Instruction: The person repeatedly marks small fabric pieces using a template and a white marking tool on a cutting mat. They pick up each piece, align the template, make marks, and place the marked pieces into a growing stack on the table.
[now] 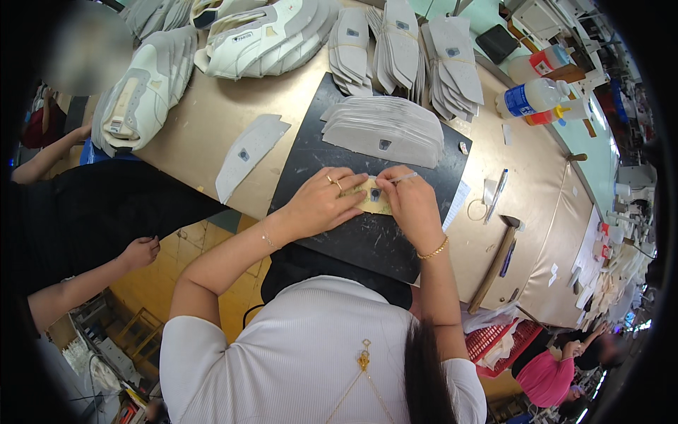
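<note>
On the black work mat (304,159) in front of me lies a small pale yellow piece (380,206) with a dark patch at its centre. My left hand (326,199) lies over its left side, fingers stretched and pressing it down. At its right side is my right hand (411,201), fingers closed in a pinch around a thin pale pen-like stick (405,177). The stick's tip is hidden by the fingers. Just beyond both hands is a fanned stack of grey shoe-upper pieces (381,127), each visible patch dark. One single grey piece (251,155) rests left of the mat.
Stacked white shoe uppers (272,39) and banded grey bundles (395,49) stand at the back. To the right are a hammer (494,265), a pen (501,180), bottles (530,99) and a red basket (494,343). Another person in black (92,212) stands close on my left.
</note>
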Demonstrator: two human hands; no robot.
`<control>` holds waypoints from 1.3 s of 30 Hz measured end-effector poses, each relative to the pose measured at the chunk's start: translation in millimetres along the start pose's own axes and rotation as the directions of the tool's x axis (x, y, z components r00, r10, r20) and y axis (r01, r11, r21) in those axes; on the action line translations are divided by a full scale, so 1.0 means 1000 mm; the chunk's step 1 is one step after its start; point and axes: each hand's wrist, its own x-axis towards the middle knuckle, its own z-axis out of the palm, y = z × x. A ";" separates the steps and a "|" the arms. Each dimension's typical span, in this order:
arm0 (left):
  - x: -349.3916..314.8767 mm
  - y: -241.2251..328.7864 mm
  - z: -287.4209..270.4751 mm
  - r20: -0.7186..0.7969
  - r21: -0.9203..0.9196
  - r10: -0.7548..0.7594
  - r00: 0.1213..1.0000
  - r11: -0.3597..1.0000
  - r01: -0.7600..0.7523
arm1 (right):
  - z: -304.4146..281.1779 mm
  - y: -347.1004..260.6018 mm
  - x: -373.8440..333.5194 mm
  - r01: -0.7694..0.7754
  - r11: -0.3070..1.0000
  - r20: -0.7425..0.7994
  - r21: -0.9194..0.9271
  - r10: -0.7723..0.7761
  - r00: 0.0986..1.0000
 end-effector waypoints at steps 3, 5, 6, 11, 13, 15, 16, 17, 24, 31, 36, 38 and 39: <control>0.005 0.002 -0.002 -0.004 0.006 -0.002 1.000 1.000 0.002 | -0.001 0.002 0.001 0.033 0.997 0.037 -0.067 -0.031 0.999; 0.005 0.003 -0.002 -0.005 0.023 0.008 1.000 1.000 -0.008 | 0.003 0.000 0.000 0.034 0.989 0.016 -0.142 -0.032 0.999; 0.005 0.003 -0.001 -0.009 0.033 0.012 1.000 0.999 -0.011 | 0.005 -0.001 0.001 0.016 0.982 -0.003 -0.187 -0.017 1.000; 0.003 0.004 0.001 -0.090 0.095 0.092 0.992 0.992 -0.084 | 0.021 -0.006 -0.005 0.037 0.972 -0.171 -0.233 -0.079 0.982; 0.004 0.002 0.006 -0.054 0.116 0.095 0.994 0.989 -0.088 | 0.031 0.006 -0.011 0.041 0.978 -0.281 -0.206 -0.099 0.955; 0.001 -0.004 0.023 -0.077 0.164 0.092 0.993 0.983 -0.078 | 0.023 -0.002 -0.015 -0.005 0.983 -0.232 -0.184 -0.038 0.972; -0.005 -0.003 0.019 -0.063 0.178 0.081 0.995 0.982 -0.068 | 0.023 -0.007 -0.018 -0.017 0.987 -0.164 -0.160 -0.009 0.986; -0.010 -0.002 0.017 -0.051 0.173 0.079 0.996 0.983 -0.069 | 0.025 -0.012 -0.019 0.000 0.988 -0.139 -0.156 -0.022 0.990; -0.011 -0.001 0.024 0.028 0.159 0.005 1.000 0.987 -0.010 | 0.022 -0.012 -0.015 -0.027 0.979 -0.118 -0.204 0.003 0.993; -0.013 -0.005 0.030 -0.012 0.119 0.016 1.000 0.993 -0.015 | 0.023 -0.009 -0.011 -0.041 0.973 -0.086 -0.226 0.023 0.996; -0.015 -0.008 0.034 -0.055 0.068 0.050 0.997 0.997 -0.046 | 0.024 -0.008 -0.012 -0.026 0.982 -0.088 -0.185 0.009 0.996; -0.014 -0.009 0.031 -0.063 0.066 0.050 0.997 0.997 -0.046 | 0.023 -0.009 -0.010 -0.007 0.982 -0.073 -0.191 -0.007 0.997; -0.015 -0.009 0.033 -0.077 0.055 0.057 0.995 0.997 -0.052 | 0.022 -0.009 -0.009 -0.003 0.980 -0.055 -0.201 -0.008 0.998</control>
